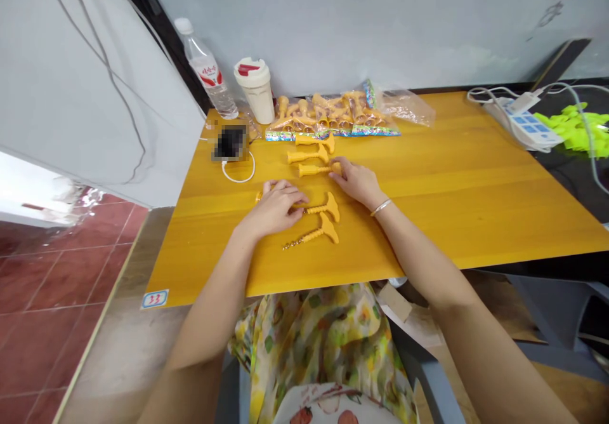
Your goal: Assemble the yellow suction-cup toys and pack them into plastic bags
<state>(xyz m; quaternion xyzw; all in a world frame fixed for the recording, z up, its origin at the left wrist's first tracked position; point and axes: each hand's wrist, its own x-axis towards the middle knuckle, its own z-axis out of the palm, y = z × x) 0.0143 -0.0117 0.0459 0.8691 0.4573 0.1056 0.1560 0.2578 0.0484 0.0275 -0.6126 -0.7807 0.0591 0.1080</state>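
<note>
Several yellow T-handled plastic screw pieces lie in a column on the wooden table. My left hand rests palm down, fingers curled over the shaft end of one piece. My right hand touches the head end of another piece with its fingertips. One more piece lies nearest me, and two others lie farther back. A clear bag of the same yellow pieces lies behind them.
A water bottle and a white lidded cup stand at the back left by a blurred phone with a white cable. A power strip and bright green parts sit at the right.
</note>
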